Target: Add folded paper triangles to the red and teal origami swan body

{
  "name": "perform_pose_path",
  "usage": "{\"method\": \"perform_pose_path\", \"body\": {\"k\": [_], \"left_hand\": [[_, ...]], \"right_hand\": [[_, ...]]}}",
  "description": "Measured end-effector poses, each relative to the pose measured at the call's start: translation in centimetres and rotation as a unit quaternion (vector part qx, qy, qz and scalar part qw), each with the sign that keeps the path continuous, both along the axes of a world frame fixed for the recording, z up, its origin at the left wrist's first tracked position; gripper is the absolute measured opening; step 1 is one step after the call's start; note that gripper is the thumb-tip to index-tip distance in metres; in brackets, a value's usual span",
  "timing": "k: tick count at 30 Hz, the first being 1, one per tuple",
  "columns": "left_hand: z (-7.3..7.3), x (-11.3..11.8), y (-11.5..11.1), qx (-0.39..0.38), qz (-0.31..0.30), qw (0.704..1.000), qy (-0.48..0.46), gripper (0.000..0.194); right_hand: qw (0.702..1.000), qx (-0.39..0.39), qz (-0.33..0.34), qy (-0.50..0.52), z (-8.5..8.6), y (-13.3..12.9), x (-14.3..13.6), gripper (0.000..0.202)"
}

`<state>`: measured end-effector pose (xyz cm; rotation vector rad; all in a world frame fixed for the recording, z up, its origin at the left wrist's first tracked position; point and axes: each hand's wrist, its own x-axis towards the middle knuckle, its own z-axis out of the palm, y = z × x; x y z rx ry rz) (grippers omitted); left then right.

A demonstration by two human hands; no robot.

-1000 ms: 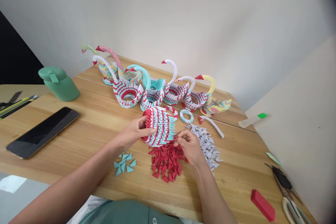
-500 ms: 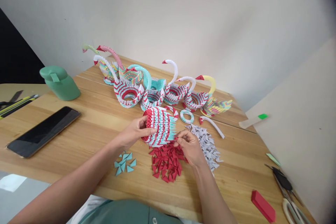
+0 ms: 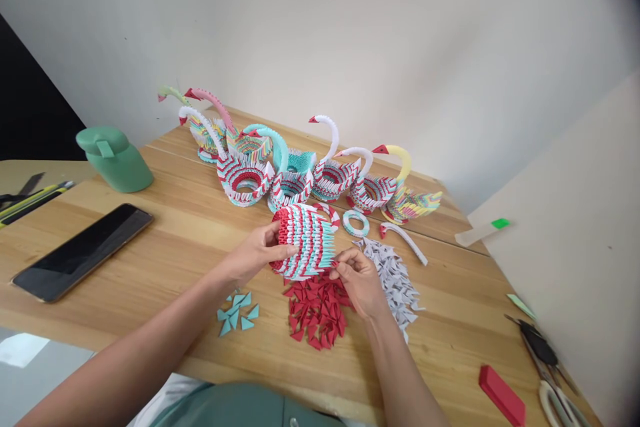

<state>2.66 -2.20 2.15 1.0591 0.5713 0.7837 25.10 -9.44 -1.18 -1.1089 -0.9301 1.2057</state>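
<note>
L hand [image 3: 257, 252] gripped a red/white/turquoise paper cylinder [image 3: 306, 240], tipped sideways nr red paper triangles [image 3: 320, 317]; R hand [image 3: 361, 283] pinched a red piece [image 3: 334, 265] at its spiky rim [image 3: 328, 240]. Paper swans [image 3: 227, 173] stood behind; phone [image 3: 83, 250] lay L, screen dark.

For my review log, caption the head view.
Left hand holds a striped paper cylinder; right hand pinches a red piece at its teal edge.
</note>
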Motion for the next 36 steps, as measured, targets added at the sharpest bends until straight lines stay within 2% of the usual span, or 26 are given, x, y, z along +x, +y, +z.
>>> {"method": "perform_pose_path", "body": {"k": [9,25,32,36], "left_hand": [[-0.1,0.0,0.1,0.007,0.002,1.0,0.001,0.04],[0.1,-0.2,0.2,0.004,-0.025,1.0,0.004,0.036],[0.4,-0.1,0.0,0.005,-0.025,0.999,0.024,0.035],[0.4,0.2,-0.1,0.029,-0.002,0.998,0.055,0.036]], "right_hand": [[1.0,0.003,-0.003,-0.02,-0.1,0.0,0.2,0.024],[0.993,0.009,0.068,-0.098,0.2,-0.3,1.2,0.019],[0.987,0.008,0.053,-0.15,0.9,-0.4,0.5,0.014],[0.982,0.005,0.015,-0.19,1.3,-0.3,-0.1,0.014]]}}
